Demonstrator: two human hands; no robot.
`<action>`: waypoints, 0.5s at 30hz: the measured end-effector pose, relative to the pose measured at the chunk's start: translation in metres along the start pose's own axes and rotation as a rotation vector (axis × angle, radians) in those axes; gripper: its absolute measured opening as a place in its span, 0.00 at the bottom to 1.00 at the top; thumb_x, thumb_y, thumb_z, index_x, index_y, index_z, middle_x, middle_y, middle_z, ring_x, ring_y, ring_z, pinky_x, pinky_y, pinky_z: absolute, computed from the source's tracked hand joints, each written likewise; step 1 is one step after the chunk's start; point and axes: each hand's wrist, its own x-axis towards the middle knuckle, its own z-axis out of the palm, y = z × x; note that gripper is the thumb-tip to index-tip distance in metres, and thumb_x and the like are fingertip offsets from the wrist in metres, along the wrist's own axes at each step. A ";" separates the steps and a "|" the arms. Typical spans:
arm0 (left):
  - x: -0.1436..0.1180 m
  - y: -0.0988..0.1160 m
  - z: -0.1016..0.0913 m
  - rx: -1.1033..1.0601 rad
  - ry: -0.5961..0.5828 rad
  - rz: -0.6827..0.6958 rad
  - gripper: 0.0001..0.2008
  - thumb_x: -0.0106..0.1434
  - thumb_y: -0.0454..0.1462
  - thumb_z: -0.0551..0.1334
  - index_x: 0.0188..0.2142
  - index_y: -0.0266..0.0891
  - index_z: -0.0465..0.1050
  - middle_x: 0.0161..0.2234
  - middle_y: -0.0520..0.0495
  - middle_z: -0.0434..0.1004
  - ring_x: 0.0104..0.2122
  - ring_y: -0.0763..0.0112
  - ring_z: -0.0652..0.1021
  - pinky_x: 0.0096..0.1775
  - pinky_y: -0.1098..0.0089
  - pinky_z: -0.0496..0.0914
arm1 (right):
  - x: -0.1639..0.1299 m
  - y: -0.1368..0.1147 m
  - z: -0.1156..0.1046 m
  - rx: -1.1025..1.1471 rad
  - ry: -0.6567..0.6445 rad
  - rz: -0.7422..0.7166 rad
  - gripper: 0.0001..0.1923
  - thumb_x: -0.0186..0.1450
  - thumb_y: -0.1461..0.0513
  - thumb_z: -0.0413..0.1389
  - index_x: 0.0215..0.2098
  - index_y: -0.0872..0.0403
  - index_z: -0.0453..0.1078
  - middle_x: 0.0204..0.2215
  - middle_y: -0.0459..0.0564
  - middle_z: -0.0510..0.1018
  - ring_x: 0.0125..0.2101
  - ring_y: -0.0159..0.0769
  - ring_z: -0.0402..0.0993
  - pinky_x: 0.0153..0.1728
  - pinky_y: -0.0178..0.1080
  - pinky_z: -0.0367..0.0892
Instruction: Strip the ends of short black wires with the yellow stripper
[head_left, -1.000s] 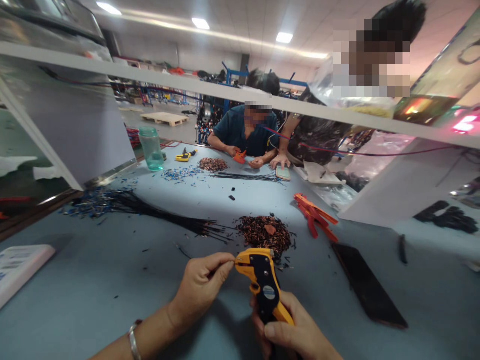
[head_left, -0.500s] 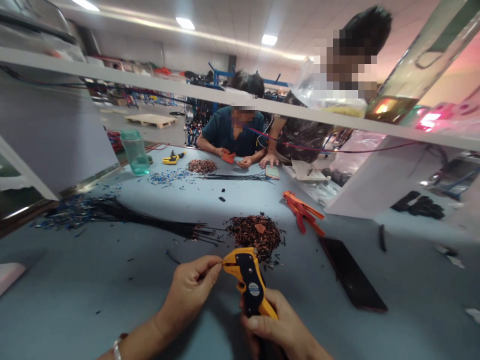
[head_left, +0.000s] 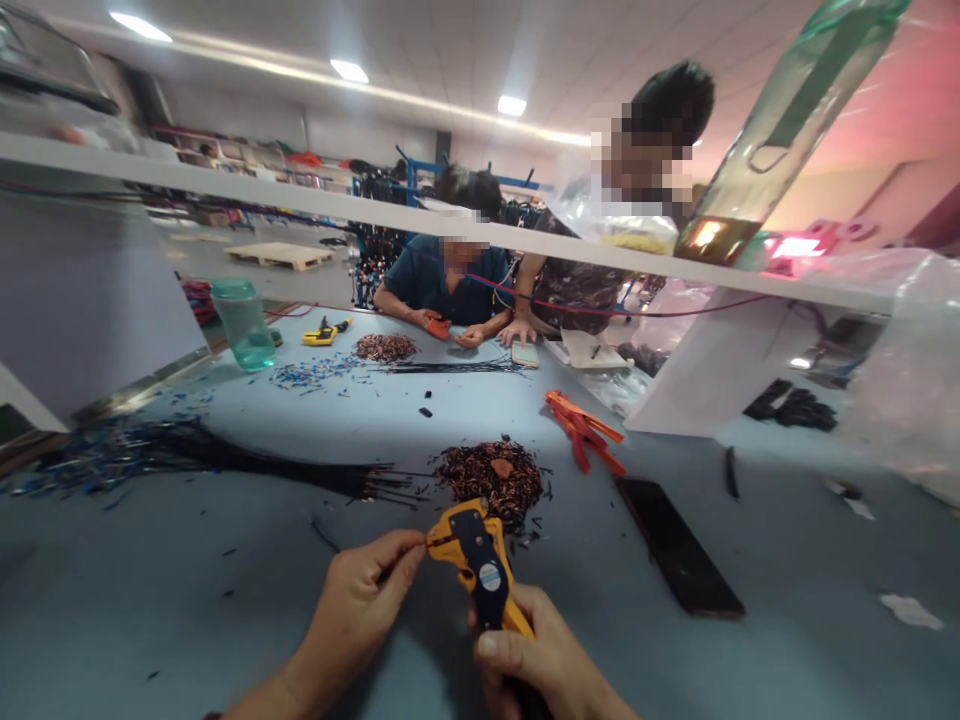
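Over the near part of the tabletop [head_left: 187, 625], abt mid-view, I have the yellow-and-black tool [head_left: 480, 560] held at a tilt, nose to the left. R hand [head_left: 536, 655] is wrapped round its handle, thumb on the near side. L hand [head_left: 364, 595] has thumb & index pressed together right at the nose; whatever's btw the tips is too small to tell.

Just beyond the tool's head sits the heap of copper and black bits [head_left: 472, 465], w/ a reddish lump [head_left: 501, 467] on top. Head overlaps the heap's near edge in view; can't tell if they touch. Black wire bundle [head_left: 285, 465] lies farther left, loose ends pointing at the heap, w/ a narrow gap btw.

Most room is L of the L wrist, only a few dark scraps there. On the R side, a strip of tabletop parts R hand from the dark phone [head_left: 679, 545]; orange pliers [head_left: 585, 432] lie just past the phone's far end. White bar [head_left: 360, 205] crosses above the far side, w/ a co-worker in a teal shirt [head_left: 405, 280] seated behind the far edge.
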 end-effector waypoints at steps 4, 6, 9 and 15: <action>0.000 0.001 0.001 0.036 0.033 0.042 0.13 0.63 0.38 0.56 0.33 0.40 0.81 0.27 0.52 0.83 0.27 0.69 0.82 0.29 0.79 0.74 | -0.004 -0.009 0.004 0.054 -0.028 0.038 0.25 0.46 0.51 0.68 0.33 0.55 0.64 0.09 0.37 0.66 0.07 0.23 0.57 0.07 0.27 0.57; 0.000 0.000 0.001 0.049 0.069 0.060 0.13 0.63 0.38 0.57 0.32 0.40 0.81 0.27 0.51 0.84 0.26 0.69 0.82 0.28 0.78 0.74 | -0.008 -0.017 0.004 0.094 -0.014 0.054 0.24 0.47 0.52 0.68 0.33 0.55 0.65 0.11 0.37 0.67 0.07 0.22 0.55 0.07 0.27 0.57; 0.002 -0.004 -0.001 0.081 0.177 0.053 0.11 0.61 0.37 0.58 0.31 0.39 0.80 0.28 0.49 0.84 0.27 0.67 0.83 0.29 0.76 0.75 | -0.014 -0.035 -0.003 0.190 0.137 -0.004 0.22 0.48 0.55 0.68 0.34 0.55 0.66 0.15 0.36 0.66 0.10 0.20 0.54 0.09 0.26 0.57; 0.003 -0.009 -0.004 0.081 0.193 -0.005 0.11 0.61 0.38 0.59 0.31 0.38 0.80 0.29 0.49 0.84 0.28 0.67 0.82 0.31 0.74 0.75 | -0.023 -0.065 -0.015 -0.061 0.219 -0.067 0.18 0.54 0.56 0.61 0.38 0.56 0.66 0.20 0.40 0.66 0.16 0.26 0.59 0.17 0.32 0.61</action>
